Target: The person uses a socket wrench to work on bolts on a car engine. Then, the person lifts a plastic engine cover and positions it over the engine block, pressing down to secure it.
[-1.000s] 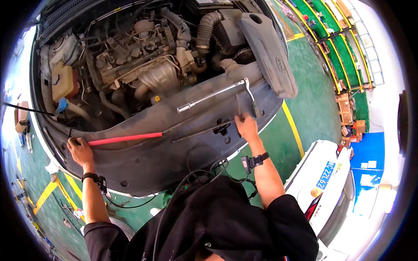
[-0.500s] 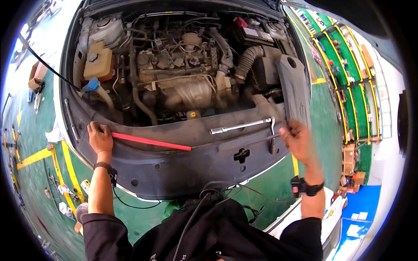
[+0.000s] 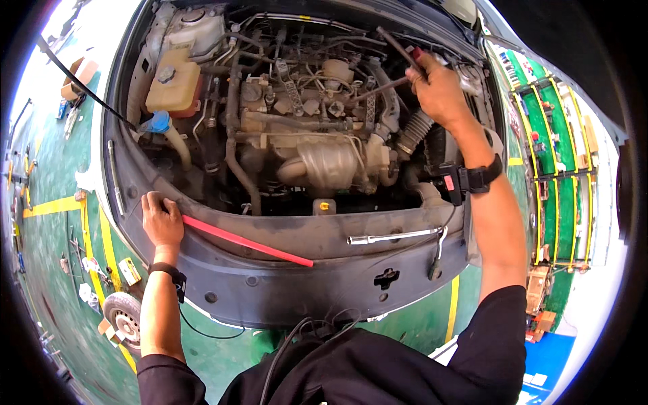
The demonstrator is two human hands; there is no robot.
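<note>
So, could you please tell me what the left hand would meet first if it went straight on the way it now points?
Probably the blue cap, roughly straight ahead of the left hand; depth is unclear, so the hand might pass over it instead.

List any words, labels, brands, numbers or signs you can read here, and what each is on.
No text reads clearly.
Red bar by the left hand: no lettering visible.
Dark tool in the right hand: no lettering visible.
Yellow package on the floor: dark marks, too small to read.
White sheets at lower right: too small to tell.
</note>
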